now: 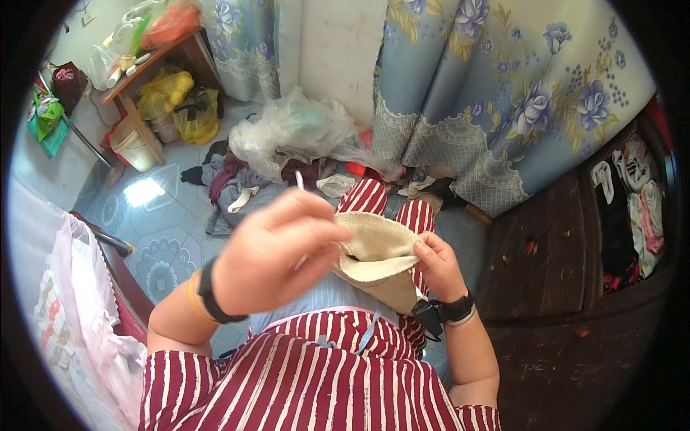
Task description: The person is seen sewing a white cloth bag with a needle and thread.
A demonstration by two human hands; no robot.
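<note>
A beige knitted fabric piece (377, 269) with an open, pouch-like mouth lies above my lap. My right hand (439, 266) pinches the rim of its mouth at the right side. My left hand (280, 248) is raised at the left of the mouth and blurred, its fingertips overlapping the rim in view. Whether they touch the fabric cannot be told. A thin pale sliver (301, 262) shows by the left fingers, and a slim white strip (299, 180) rises above that hand; what they are is unclear. Blue cloth (329, 299) covers part of my lap.
Clothes (242, 188) and clear plastic bags (296, 129) are heaped on the tiled floor ahead. A wooden table (153, 62) with bags and a white bucket (135, 145) stand back left. A dark wooden cabinet (539, 258) is at right, beside a floral curtain (485, 91).
</note>
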